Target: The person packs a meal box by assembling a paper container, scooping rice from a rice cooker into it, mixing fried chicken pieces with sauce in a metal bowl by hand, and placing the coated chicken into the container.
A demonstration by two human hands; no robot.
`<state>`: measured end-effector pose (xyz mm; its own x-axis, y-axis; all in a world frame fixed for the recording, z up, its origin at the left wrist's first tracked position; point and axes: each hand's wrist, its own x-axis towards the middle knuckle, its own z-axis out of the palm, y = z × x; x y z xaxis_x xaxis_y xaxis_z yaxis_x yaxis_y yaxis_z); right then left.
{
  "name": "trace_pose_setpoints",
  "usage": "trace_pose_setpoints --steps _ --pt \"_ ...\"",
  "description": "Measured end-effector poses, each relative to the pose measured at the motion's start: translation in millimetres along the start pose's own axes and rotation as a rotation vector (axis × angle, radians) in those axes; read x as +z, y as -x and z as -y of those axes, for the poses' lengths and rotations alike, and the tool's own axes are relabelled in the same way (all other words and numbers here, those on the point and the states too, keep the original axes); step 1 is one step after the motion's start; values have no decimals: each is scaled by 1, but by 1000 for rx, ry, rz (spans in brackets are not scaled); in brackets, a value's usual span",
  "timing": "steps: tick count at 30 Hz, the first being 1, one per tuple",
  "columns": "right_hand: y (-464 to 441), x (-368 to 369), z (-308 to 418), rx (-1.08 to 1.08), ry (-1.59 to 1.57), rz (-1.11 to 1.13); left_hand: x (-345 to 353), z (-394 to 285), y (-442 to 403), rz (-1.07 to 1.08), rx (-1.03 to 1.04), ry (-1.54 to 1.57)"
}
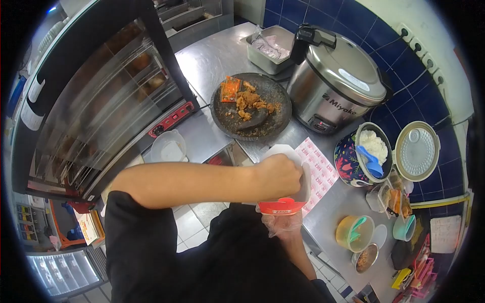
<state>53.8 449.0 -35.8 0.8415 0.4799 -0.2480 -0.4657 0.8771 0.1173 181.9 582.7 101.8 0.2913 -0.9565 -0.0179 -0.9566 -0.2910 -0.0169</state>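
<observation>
Left hand point(279, 177): I see it curled into a fist over the box, knuckles up; I cannot tell if the fingers hold something.
Right hand point(283, 226): in thin clear plastic, it grips the box from below; its fingers are partly hidden.
Box point(284, 206): it is between my two hands, near the table edge. Its long axis seems to run from 12 to 6 o'clock, white flap to 12, red end toward the body.
Steel table point(202, 53): shiny and smooth. From the box, the printed paper point(319, 174) lies at 2 o'clock, the dark round mortar point(227, 123) at 11, the yellow tub point(348, 235) at 4.
Room: the glass cabinet point(101, 101) stands at 10 o'clock, the rice cooker point(333, 86) at 1, before glossy blue wall tiles point(346, 15).
Textures: in the mortar are rough, crumbly brown pieces point(247, 101); in the flowered pot point(348, 164) is white, grainy rice point(374, 145).
</observation>
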Motion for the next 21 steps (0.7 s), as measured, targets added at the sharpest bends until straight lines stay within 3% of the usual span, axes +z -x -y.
trace_pose_setpoints --steps 2,5,8,11,19,21 --pt "-1 -9 3 7 -11 -8 -9 3 6 -109 -20 -90" --pt "0 -18 0 12 -42 -42 -20 23 7 -316 -321 -132" --pt "-8 -20 -3 -3 -41 -37 -57 25 18 -405 -365 -33" --pt "-9 -21 -1 4 46 -25 -48 31 21 -396 -194 100" --pt "-8 -19 -19 -85 74 -111 15 55 -1 -300 -21 272" --pt "-8 -21 -23 -97 85 -109 16 60 -5 -132 -14 355"
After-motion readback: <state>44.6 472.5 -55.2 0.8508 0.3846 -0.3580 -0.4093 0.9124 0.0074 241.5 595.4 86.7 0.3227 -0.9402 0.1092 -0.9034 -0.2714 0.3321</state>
